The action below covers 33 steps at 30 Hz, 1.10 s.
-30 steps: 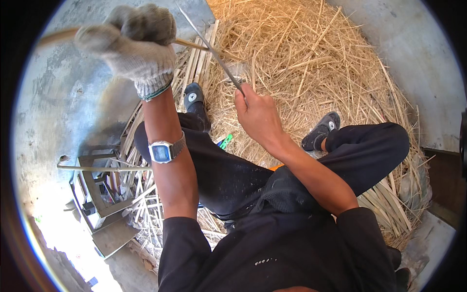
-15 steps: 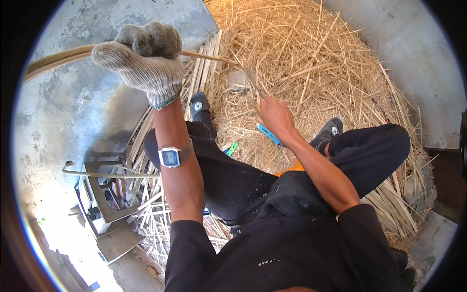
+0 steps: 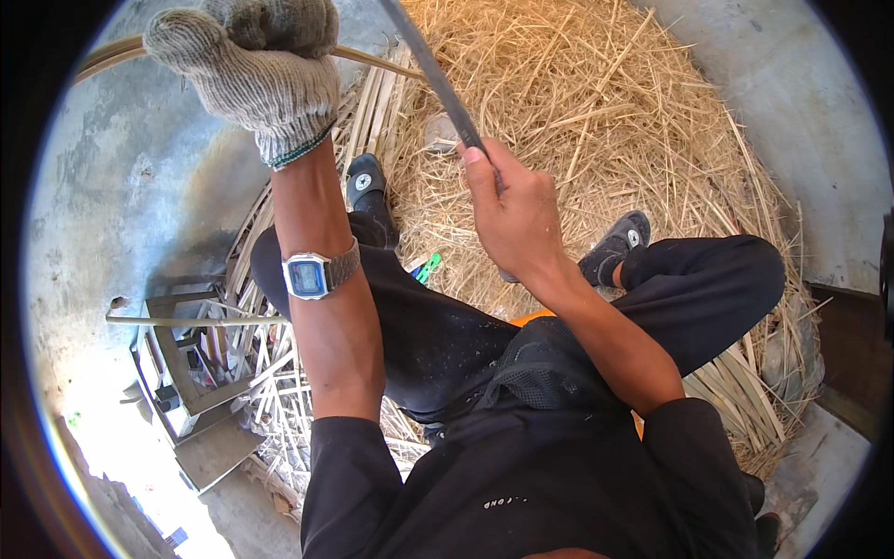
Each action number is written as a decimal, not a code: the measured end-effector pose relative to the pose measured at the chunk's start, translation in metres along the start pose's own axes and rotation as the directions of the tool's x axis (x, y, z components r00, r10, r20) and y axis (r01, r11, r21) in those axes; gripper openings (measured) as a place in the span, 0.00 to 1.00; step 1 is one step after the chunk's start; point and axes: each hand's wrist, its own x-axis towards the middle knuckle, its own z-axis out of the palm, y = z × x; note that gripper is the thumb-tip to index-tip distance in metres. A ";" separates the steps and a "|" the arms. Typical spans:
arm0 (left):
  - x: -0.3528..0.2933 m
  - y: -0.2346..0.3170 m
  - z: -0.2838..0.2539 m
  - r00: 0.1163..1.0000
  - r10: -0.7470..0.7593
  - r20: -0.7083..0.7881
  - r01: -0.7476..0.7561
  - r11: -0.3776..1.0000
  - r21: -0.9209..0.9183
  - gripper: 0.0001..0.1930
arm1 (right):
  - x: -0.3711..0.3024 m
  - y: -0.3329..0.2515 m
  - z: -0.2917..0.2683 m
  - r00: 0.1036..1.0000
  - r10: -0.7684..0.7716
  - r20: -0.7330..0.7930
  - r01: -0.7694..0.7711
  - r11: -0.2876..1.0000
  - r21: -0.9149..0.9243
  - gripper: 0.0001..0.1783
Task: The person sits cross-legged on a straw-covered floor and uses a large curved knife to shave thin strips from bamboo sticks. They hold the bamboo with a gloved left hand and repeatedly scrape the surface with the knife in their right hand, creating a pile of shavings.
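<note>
My left hand [image 3: 256, 84], in a grey knitted glove, is closed round a long split bamboo strip [image 3: 114, 54] at the far left. The strip curves out past the picture's left side, and its thin end [image 3: 380, 62] sticks out to the right of the glove. My bare right hand [image 3: 520, 212] grips a long dark knife [image 3: 436, 82], thumb laid along it. The blade points up and away, crossing in front of the strip's thin end; whether they touch I cannot tell. The knife's handle is hidden inside my fist.
Straw-like shavings [image 3: 596, 121] cover the floor ahead. Split strips [image 3: 368, 116] lie along the left wall, with more [image 3: 736, 396] beside my right knee. A wooden box frame [image 3: 186, 363] stands at left. A green object [image 3: 428, 268] lies between my legs. Concrete walls [image 3: 782, 121] rise on both sides.
The knife has swung up and toward me, its blade now larger in view. My right hand has risen slightly left. The gloved hand and strip have shifted up and left.
</note>
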 end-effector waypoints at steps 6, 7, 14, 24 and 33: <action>-0.005 -0.013 0.010 0.995 0.096 -0.034 -0.096 0.995 0.014 0.34 | 0.000 0.043 0.015 0.997 -0.071 -0.022 0.065 0.976 -0.207 0.15; -0.014 -0.025 0.008 0.997 0.071 -0.035 -0.071 0.997 -0.018 0.33 | 0.003 0.069 0.022 0.997 -0.078 -0.021 0.069 0.960 -0.272 0.16; -0.032 -0.041 0.031 0.981 0.001 -0.195 0.082 0.906 0.416 0.32 | 0.004 0.050 -0.025 0.989 0.149 0.007 -0.145 0.973 -0.180 0.18; 0.003 0.038 0.024 0.994 -0.085 -0.069 0.100 0.962 0.253 0.34 | 0.002 0.027 -0.051 0.979 0.200 -0.030 -0.200 0.979 0.030 0.15; 0.005 0.002 0.025 0.966 -0.108 -0.234 0.114 0.993 0.011 0.23 | -0.017 0.014 -0.013 1.000 0.017 -0.026 -0.018 0.999 -0.051 0.14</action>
